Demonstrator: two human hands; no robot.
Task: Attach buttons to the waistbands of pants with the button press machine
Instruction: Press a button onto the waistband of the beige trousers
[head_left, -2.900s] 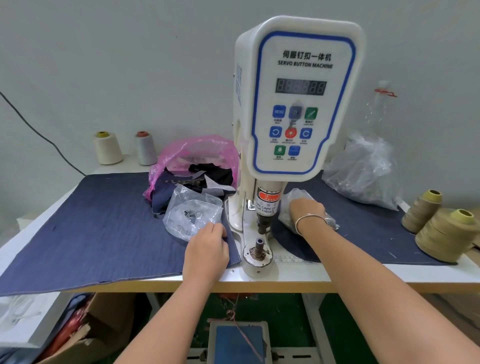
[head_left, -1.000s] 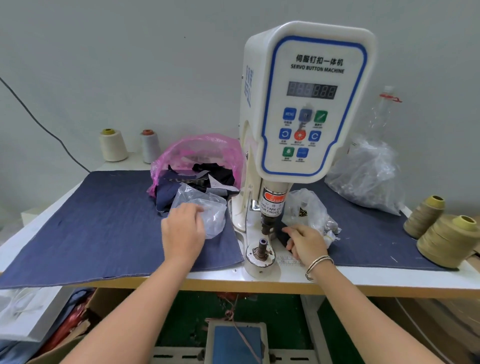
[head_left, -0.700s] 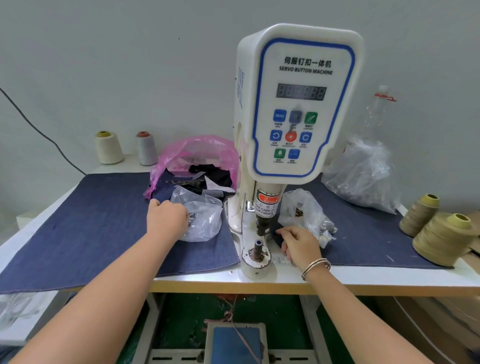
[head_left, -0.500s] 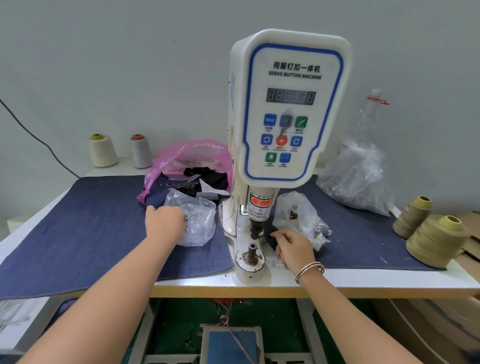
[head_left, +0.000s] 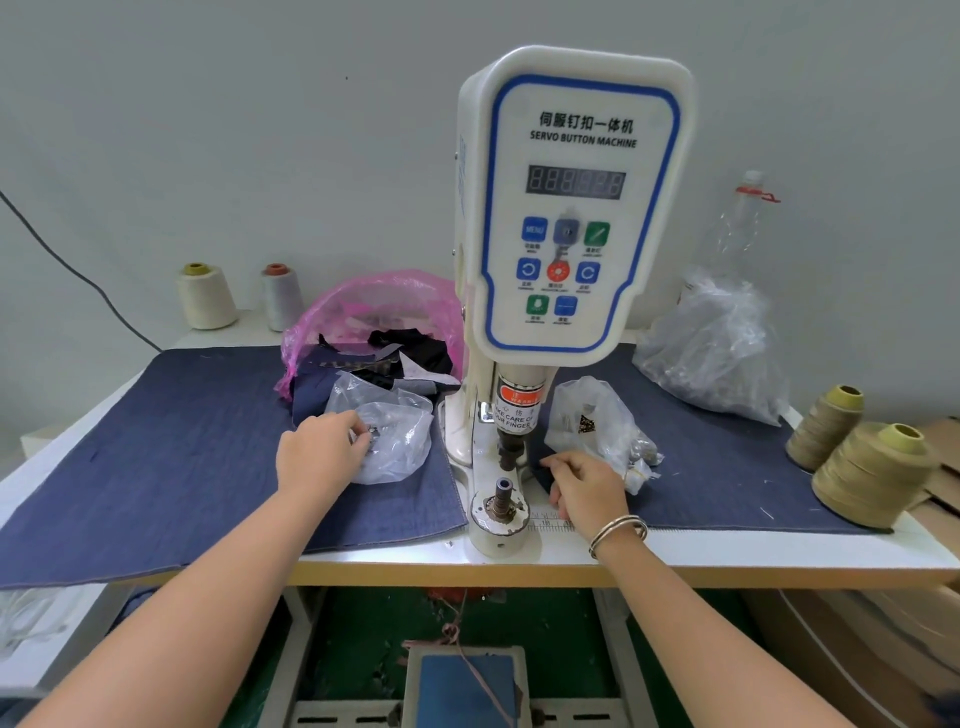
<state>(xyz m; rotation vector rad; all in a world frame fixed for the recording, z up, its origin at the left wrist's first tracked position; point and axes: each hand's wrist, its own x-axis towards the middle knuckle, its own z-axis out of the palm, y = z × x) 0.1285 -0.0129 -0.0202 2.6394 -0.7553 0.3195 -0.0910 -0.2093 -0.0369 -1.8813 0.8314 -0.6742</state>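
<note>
1. Clear crinkled plastic makes up the left bag (head_left: 387, 436), which lies on the denim cloth (head_left: 156, 457) at about 9 o'clock from the lower die (head_left: 501, 501) of the button press machine (head_left: 566, 208); small metal pieces, probably button parts, are seen through its wall.
2. The left hand (head_left: 319, 454) is set at the bag's mouth, its fingertips curled in and seemingly pinching a small metal piece there (the piece itself is too small to be made out).
3. The right hand (head_left: 587, 486) is rested at about 3 o'clock from the die, just beside it; its fingers are curled, and whether anything is held under them cannot be told.
4. The die is therefore nearer the right hand, and the left hand's piece would have to be carried toward 3 o'clock to reach it.
5. A second clear bag (head_left: 597, 426) lies just behind the right hand.
6. No pants waistband is seen at the machine, so the loading step is judged to be in hand.
</note>
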